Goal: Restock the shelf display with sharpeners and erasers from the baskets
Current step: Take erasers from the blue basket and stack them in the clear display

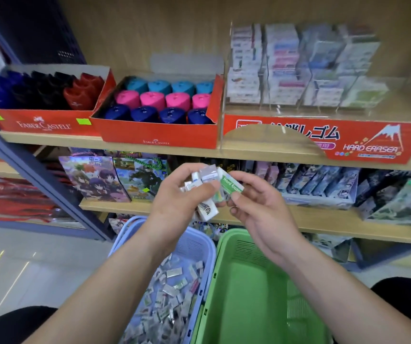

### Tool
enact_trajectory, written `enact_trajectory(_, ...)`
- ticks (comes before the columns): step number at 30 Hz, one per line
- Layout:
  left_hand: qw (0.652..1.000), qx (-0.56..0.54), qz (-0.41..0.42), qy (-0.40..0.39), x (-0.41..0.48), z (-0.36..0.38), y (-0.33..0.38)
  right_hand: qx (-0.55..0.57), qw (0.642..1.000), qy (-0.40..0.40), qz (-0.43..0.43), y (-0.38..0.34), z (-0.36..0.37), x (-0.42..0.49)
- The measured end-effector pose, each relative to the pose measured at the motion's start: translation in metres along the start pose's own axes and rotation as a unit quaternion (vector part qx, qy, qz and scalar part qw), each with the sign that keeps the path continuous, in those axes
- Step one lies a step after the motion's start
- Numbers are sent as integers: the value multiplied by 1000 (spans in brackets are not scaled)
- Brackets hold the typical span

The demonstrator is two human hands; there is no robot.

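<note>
While raised over the two baskets, left hand (174,194): fingers curled round a bunch of small white wrapped erasers (205,175); one patterned white eraser (208,211) sticking out below the palm.
Right hand (256,207): thumb and forefinger pinching a white rectangular eraser with a green paper sleeve (230,184); touching the right side of the bunch.
Pale blue plastic basket (210,247): under the left forearm; holds a heap of loose wrapped erasers (172,294).
Green plastic basket (249,294): just beside the blue one, on its right; under the right forearm.
Clear acrylic display rack (298,70): on the upper wooden shelf (249,155), right end; compartments stacked with packaged erasers; stands in a red card tray (348,137) printed "Hard Eraser".
Middle red cardboard box (159,135): rows of teal, pink and dark blue plastic sharpeners (164,100); just beside the rack's left wall.
Left red cardboard box (43,122): blue, black and red sharpeners (43,90); printed "Faber-Castell"; right end against the middle box.
</note>
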State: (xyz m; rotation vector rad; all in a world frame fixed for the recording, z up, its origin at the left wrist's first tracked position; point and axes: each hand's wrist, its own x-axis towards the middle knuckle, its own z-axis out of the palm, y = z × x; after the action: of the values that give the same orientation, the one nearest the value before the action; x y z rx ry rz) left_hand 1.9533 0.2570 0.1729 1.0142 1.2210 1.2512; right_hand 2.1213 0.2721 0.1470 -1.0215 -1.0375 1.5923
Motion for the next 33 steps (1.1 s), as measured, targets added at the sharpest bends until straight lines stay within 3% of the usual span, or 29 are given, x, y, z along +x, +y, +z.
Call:
enact_trajectory(11,994,55,95,-21,-7,13,36,-101,971,87,-197,-56,-5,-28)
enact_trajectory(18,974,124,189,-18,18,33,108,-203,917,129,-320,-159,-19,1)
enact_trajectory(25,963,165,211,8,97,60,149,-496,806,146,-288,-219,-60,119)
enact_trajectory(30,973,134,188,12,117,61,136,-560,785,70,-255,-211,-61,143)
enact_trajectory(33,990,6,140,4,120,54,128,-587,768,57,-251,-205,-66,143)
